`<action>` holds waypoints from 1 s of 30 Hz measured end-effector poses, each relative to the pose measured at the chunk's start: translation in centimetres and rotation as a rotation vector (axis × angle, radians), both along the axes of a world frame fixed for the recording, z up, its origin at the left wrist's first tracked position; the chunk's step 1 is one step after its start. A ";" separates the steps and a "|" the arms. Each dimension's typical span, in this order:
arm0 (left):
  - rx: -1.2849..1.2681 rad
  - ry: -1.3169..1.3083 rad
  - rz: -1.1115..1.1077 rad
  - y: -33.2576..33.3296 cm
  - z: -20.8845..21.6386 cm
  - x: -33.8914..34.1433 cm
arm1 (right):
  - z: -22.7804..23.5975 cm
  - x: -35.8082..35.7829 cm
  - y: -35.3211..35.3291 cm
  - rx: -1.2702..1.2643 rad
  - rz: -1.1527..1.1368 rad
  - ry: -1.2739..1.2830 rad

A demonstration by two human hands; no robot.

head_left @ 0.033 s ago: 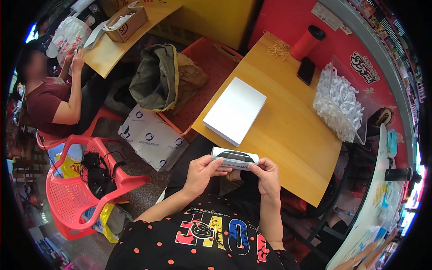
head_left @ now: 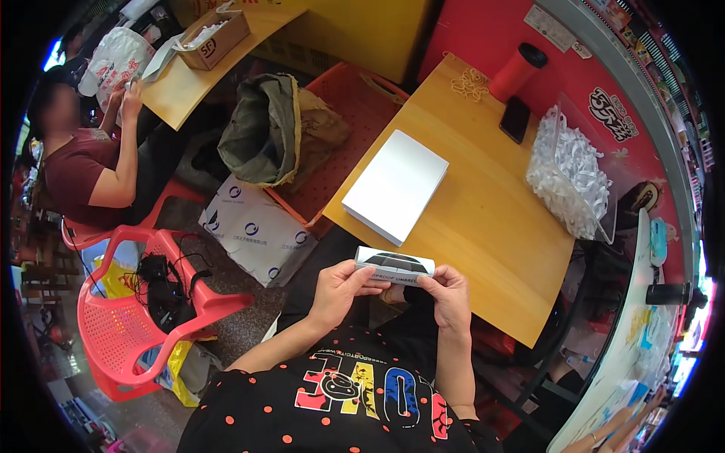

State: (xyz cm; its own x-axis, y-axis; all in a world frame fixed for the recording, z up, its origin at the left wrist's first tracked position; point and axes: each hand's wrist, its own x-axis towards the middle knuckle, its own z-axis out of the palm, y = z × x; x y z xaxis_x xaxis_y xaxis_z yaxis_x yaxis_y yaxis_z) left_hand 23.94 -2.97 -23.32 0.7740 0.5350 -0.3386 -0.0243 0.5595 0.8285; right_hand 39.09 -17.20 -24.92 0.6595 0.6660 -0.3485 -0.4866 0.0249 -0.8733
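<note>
Between my hands, just off the near edge of the table, is a curled piece of glossy printed paper [head_left: 394,259] with a dark, umbrella-like picture on a pale ground. My left hand [head_left: 340,291] pinches its left end, thumb in front. At the other end, my right hand [head_left: 447,294] grips it between thumb and fingers. The rear side of the paper is hidden. Beyond it, a thick stack of white sheets [head_left: 396,181] lies on the wooden table [head_left: 483,249], touched by neither hand.
A clear bin of white curled pieces [head_left: 566,177] stands at the table's right. Farther back are a phone [head_left: 515,119], red tumbler [head_left: 517,72] and rubber bands [head_left: 470,84]. Leftward: an open sack [head_left: 260,136], red crate [head_left: 355,98], pink chair [head_left: 117,332] and a seated person [head_left: 91,170].
</note>
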 end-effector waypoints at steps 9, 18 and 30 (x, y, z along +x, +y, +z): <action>0.022 -0.016 0.007 0.1 -0.6 -0.2 | -0.1 -0.1 -0.4 0.048 0.049 0.114; -0.055 0.007 -0.030 0.2 -0.5 0.3 | 0.0 -0.3 -0.4 0.020 0.068 0.143; 0.053 0.028 -0.133 0.4 -0.4 1.1 | -0.2 -0.1 -1.1 0.050 0.027 0.080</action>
